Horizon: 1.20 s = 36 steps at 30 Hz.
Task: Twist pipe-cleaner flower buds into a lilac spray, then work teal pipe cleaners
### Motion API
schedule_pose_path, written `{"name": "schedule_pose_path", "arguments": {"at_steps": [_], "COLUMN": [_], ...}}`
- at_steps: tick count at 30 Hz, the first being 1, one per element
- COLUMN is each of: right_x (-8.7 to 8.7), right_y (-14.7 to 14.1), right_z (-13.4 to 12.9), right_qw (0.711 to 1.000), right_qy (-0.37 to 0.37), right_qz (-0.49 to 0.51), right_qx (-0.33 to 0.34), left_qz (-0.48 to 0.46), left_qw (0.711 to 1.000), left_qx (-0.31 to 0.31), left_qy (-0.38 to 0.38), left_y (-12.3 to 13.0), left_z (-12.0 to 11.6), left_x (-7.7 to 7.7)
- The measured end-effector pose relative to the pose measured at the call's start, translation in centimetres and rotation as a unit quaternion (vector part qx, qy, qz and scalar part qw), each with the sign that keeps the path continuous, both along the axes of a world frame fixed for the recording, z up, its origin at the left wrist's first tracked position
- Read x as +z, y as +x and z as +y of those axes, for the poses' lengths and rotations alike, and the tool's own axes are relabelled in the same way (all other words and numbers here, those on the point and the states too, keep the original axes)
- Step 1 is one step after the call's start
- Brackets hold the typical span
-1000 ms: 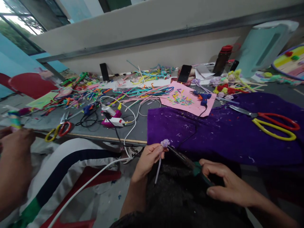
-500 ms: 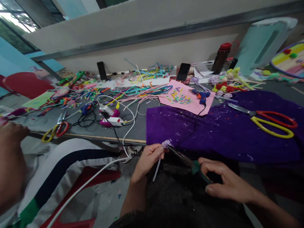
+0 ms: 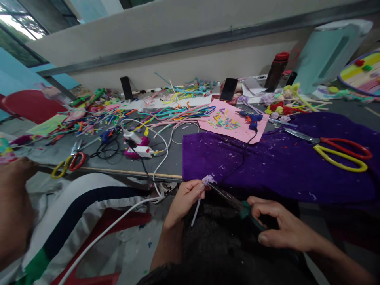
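Observation:
Between the thumb and fingers of my left hand (image 3: 188, 198) is a small lilac flower (image 3: 208, 180), its pale stem (image 3: 195, 213) hanging below the fist. My right hand (image 3: 277, 223) is wrapped round the dark green handles of a pair of scissors (image 3: 228, 198). The dark blades point up and left, and their tips meet the flower's right side. How far the blades are apart is too small to tell. Both hands are in front of the edge of a purple cloth (image 3: 231, 158), over dark clothing.
Red-and-yellow scissors (image 3: 341, 152) lie on the purple cloth. Behind it, a pink sheet (image 3: 219, 109) bears cut pieces and a blue glue gun (image 3: 252, 120). A power strip (image 3: 142, 151) with white cables is left of the cloth. At the far left is another person's hand (image 3: 18, 174).
The other person's hand at the far left has shifted slightly, and a colourful item now shows above it. My hands, the flower and the scissors have hardly moved.

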State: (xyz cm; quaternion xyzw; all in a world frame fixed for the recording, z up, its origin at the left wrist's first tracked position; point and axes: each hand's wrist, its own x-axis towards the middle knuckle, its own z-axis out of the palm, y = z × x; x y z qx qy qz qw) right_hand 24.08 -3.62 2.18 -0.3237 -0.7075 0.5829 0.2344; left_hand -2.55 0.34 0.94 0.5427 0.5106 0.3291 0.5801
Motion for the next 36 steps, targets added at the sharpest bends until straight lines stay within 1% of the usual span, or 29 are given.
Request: {"name": "schedule_pose_path", "arguments": {"at_steps": [4, 10, 13, 19, 22, 26, 31, 36], "right_x": [-0.2, -0.4, -0.4, -0.8, -0.9, -0.8, -0.7, -1.2], "right_y": [0.0, 0.1, 0.1, 0.0, -0.1, -0.1, -0.1, -0.1], "right_z": [0.0, 0.0, -0.1, -0.2, -0.2, -0.1, -0.1, -0.2], "right_qw": [1.000, 1.000, 1.000, 0.999, 0.997, 0.989, 0.972, 0.947], "right_qy": [-0.001, 0.003, -0.006, -0.042, -0.071, -0.134, -0.210, -0.289], "right_qz": [0.000, -0.003, 0.002, 0.020, 0.032, 0.065, 0.103, 0.134], "right_qx": [-0.001, -0.005, -0.005, -0.019, -0.023, -0.016, -0.021, -0.026], "left_qz": [0.040, 0.083, 0.091, 0.103, 0.108, 0.113, 0.121, 0.138], "left_qw": [0.999, 0.995, 0.993, 0.992, 0.991, 0.989, 0.988, 0.984], "left_qx": [-0.006, -0.017, -0.024, -0.026, -0.020, -0.013, -0.011, -0.008], "left_qy": [0.015, 0.052, 0.068, 0.075, 0.082, 0.092, 0.099, 0.109], "left_y": [-0.1, 0.1, 0.2, 0.1, 0.2, 0.2, 0.2, 0.3], "left_z": [-0.1, -0.1, -0.1, 0.0, 0.0, 0.0, -0.1, 0.0], "left_x": [-0.1, 0.3, 0.5, 0.3, 0.3, 0.4, 0.6, 0.5]}}
